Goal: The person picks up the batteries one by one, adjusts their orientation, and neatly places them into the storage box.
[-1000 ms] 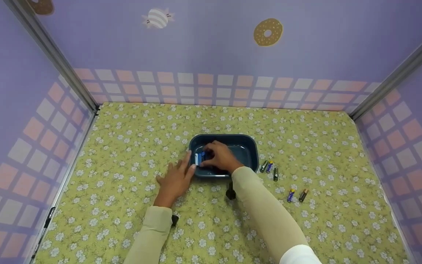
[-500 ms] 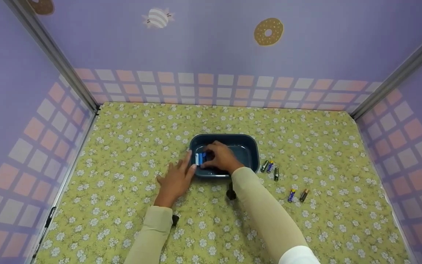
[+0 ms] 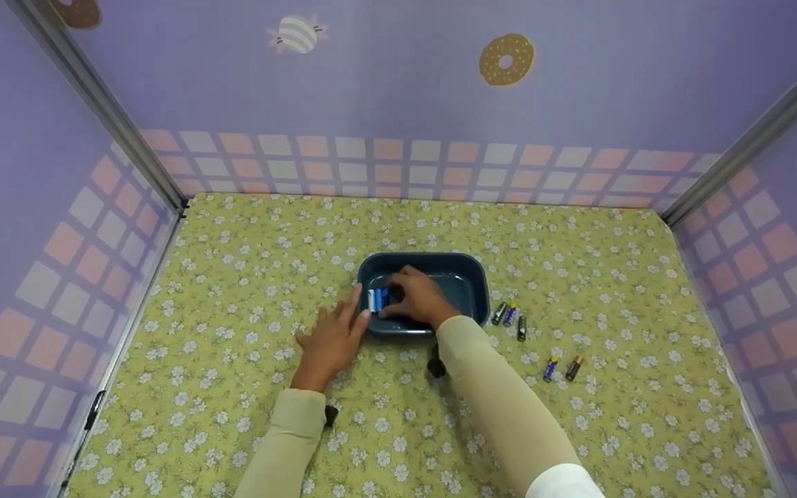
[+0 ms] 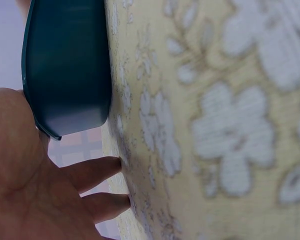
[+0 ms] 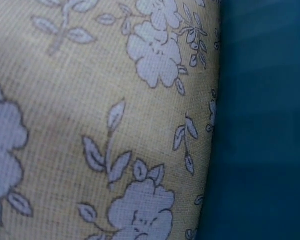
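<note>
A dark teal plastic basin [image 3: 466,294] stands on the flowered cloth, and in its left end several blue and white batteries [image 3: 375,300] lie side by side. My right hand [image 3: 418,299] reaches down inside the basin, its thumb and fingers bent about the ends of a dark blue battery [image 3: 385,296] beside them, partly hidden by the hand. Outside the left end, my left hand [image 3: 333,340] rests with fairly straight fingers, its thumb and forefinger touching the basin's rim. In the left wrist view, two fingertips of the left hand [image 4: 25,185] touch the cloth.
Right of the basin lie loose batteries: a dark one [image 3: 499,313] and a purple one [image 3: 510,315] together, another dark one [image 3: 521,328], then a purple one [image 3: 550,369] and a copper-topped one [image 3: 574,368] nearer. Purple walls [image 3: 398,90] bound the cloth.
Almost nothing differs. The right hand's fingers shift very slightly at the blue batteries inside the basin; the left hand stays against the rim.
</note>
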Action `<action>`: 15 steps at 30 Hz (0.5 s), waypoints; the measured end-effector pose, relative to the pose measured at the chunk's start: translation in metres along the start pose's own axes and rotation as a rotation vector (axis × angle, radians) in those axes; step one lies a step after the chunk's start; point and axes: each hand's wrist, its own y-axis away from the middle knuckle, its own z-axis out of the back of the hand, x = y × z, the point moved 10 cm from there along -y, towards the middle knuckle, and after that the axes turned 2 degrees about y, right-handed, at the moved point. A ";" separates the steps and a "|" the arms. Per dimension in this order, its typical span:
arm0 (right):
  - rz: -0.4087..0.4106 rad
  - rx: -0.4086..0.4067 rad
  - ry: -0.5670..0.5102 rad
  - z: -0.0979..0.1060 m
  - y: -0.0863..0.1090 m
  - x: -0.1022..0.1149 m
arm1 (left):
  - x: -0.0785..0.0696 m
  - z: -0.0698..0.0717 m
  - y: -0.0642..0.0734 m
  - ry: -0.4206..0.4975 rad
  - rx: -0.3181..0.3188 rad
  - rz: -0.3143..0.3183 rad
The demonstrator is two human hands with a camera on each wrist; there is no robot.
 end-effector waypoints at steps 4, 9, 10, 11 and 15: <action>-0.007 0.001 -0.020 0.001 0.000 0.000 | -0.001 0.001 0.000 -0.001 -0.002 0.000; -0.021 0.009 -0.037 0.001 0.000 -0.001 | -0.001 0.002 0.000 0.003 -0.005 0.003; -0.026 0.012 -0.040 0.000 0.000 -0.001 | -0.001 0.002 0.000 0.003 -0.005 0.003; -0.031 0.013 -0.044 0.000 0.000 -0.002 | -0.001 0.002 0.000 0.004 -0.005 0.004; -0.038 0.015 -0.063 0.001 0.001 -0.003 | 0.000 0.001 0.001 0.005 -0.003 0.011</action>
